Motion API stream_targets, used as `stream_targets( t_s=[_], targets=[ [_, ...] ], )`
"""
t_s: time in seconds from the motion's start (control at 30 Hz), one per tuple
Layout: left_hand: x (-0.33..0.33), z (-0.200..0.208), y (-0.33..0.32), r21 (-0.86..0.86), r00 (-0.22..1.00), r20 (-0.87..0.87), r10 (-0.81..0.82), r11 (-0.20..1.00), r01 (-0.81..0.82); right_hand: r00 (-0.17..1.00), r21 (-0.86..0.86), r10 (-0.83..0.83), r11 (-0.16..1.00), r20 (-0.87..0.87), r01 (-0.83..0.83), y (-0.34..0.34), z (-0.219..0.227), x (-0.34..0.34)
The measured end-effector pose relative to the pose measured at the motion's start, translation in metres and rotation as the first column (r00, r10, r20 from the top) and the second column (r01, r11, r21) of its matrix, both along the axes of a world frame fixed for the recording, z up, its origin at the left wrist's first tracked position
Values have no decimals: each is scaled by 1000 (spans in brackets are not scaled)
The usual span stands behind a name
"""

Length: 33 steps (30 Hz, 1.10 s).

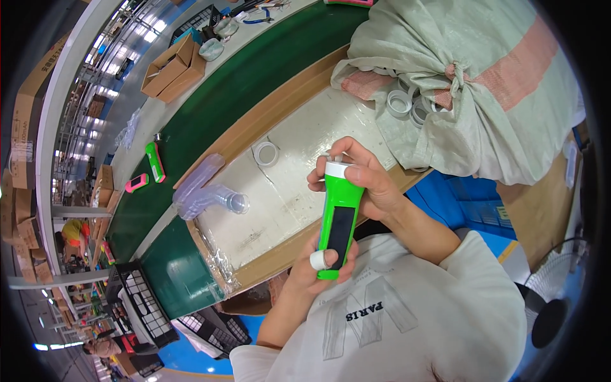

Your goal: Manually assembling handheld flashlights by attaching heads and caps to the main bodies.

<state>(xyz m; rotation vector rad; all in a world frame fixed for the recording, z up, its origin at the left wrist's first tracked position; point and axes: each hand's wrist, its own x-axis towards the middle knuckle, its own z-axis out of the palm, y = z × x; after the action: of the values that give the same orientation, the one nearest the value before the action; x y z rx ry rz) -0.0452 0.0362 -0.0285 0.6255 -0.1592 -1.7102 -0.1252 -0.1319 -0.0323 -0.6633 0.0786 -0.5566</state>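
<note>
A bright green flashlight (330,215) with a dark rectangular panel is held upright in front of my chest. My left hand (307,272) is wrapped round its lower end, with white tape on the thumb. At the wide head sits a white ring (338,169), which the fingers of my right hand (374,180) grip from above and the side. Part of the ring is hidden by those fingers. Beyond my hands, a loose white ring (265,154) lies on the pale worktop (286,191). Clear plastic lens cups (219,198) lie in nested stacks to the left.
A large woven sack (458,83) with white rings (400,102) at its mouth rests at the right. Past the cardboard edging runs a green conveyor belt (219,105), carrying another green flashlight (154,162) and a pink one (136,183). An open carton (175,69) stands beyond it.
</note>
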Motion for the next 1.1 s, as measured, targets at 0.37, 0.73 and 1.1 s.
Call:
stream_targets(
  t_s=[0.37,0.73,1.1],
  targets=[
    [-12,6,3,59,793,607,-53,998,21,971,72,-16,997,239,-2,1,-6,-6],
    [38,-10,-52,-5,436,899,24,999,-45,882,-415,-337,891,-330,185,-52,-16,-14],
    [87,-3,-91,-206,-245,954,173,972,-116,312,-929,-945,-196,94,-315,-102,-13,-51]
  ],
)
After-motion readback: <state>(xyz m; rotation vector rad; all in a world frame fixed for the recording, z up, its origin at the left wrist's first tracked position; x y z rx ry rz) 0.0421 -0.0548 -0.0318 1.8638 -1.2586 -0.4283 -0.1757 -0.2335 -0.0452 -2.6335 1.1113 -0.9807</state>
